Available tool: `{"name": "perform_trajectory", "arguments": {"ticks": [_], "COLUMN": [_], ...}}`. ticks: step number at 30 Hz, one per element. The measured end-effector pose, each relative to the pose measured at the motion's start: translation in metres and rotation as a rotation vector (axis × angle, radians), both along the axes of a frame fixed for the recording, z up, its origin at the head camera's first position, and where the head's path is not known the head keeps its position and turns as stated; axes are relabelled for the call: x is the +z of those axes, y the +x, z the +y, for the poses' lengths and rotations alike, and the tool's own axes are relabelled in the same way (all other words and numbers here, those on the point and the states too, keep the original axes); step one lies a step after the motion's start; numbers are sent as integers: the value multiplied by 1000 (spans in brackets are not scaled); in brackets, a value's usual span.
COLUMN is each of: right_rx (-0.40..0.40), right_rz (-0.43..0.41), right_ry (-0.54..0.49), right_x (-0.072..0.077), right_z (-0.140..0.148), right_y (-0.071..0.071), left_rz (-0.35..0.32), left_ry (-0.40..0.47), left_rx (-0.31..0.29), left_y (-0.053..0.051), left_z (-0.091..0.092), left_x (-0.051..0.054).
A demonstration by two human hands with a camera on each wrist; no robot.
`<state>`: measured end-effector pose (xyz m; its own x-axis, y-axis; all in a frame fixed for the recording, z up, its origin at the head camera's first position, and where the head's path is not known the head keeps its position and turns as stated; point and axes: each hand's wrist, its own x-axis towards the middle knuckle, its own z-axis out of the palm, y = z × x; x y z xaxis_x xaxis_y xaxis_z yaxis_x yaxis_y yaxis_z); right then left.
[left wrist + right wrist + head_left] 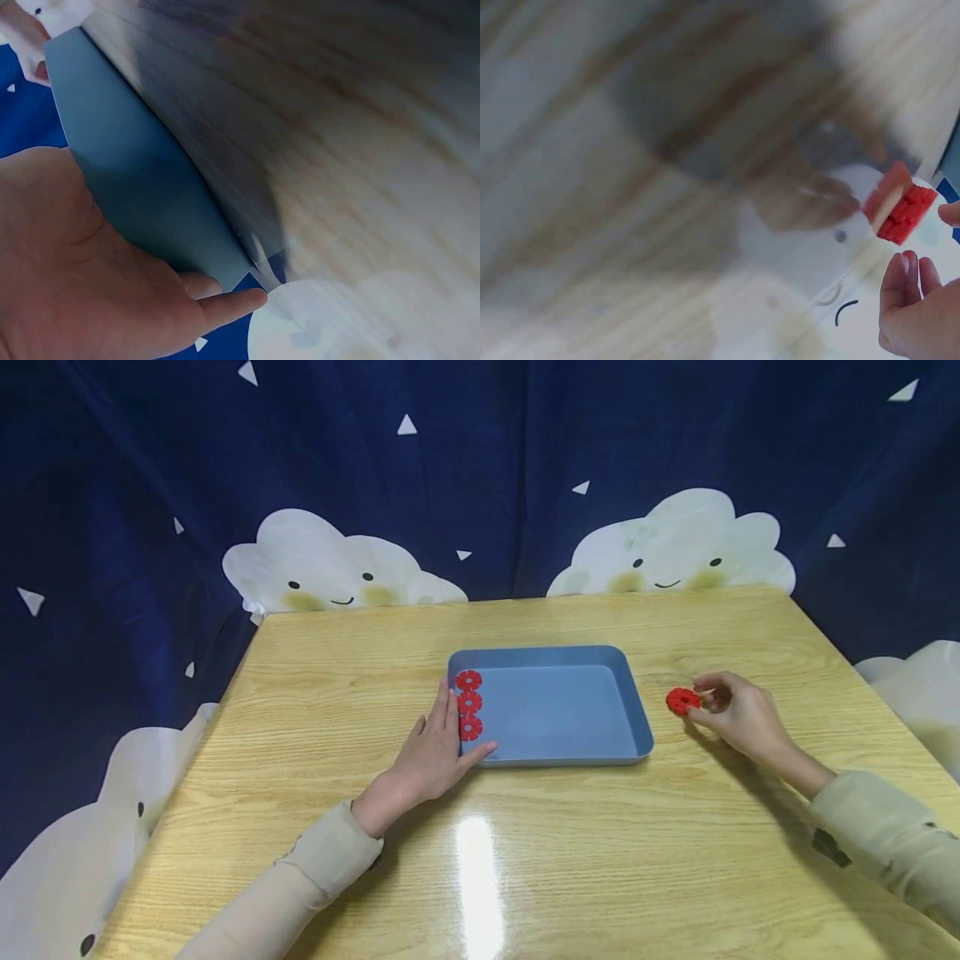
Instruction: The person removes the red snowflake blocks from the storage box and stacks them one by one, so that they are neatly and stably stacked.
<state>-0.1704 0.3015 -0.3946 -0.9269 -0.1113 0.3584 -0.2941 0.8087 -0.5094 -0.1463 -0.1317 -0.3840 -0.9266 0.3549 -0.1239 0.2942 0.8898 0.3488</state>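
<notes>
A shallow blue-grey tray (558,706) lies on the table. Three red notched plastic discs (470,702) form a column along its left inner side. My left hand (431,760) rests against the tray's left wall with straight fingers, its thumb stretched over the front rim. To the right of the tray, a stack of red notched discs (681,701) sits on the table; several layers show on the stack (907,215) in the right wrist view. Around its right side is my right hand (738,710), thumb and fingers bent apart, with a small gap visible between fingertips and stack.
The light wood table (570,852) carries the tray near its middle. Behind it hangs a dark blue curtain (495,468) with white triangles and smiling clouds. A bright light reflection crosses the table's front.
</notes>
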Motion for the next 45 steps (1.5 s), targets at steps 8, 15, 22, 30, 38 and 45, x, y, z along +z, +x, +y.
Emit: {"name": "perform_trajectory", "arguments": {"ticks": [8, 15, 22, 30, 38, 45], "right_rx": [66, 227, 365, 448, 484, 498], "right_rz": [76, 46, -28, -168, -204, -184], "right_ry": [-55, -149, -213, -176, -98, -38], "right_x": [24, 27, 15, 2, -4, -6], "right_z": [-38, -104, -169, -224, -251, -263], "right_y": [-9, -17, -18, -16, -19, -22], "left_rz": [-3, -12, -17, -24, -5, 2], "left_ry": [2, -16, -10, -6, -13, -8], "left_rx": [3, 2, 6, -1, -15, -18], "left_y": [0, 0, 0, -1, -1, -1], "left_z": [-1, 1, 0, -1, -2, -2], "left_x": [0, 1, 1, 0, -1, 0]}}
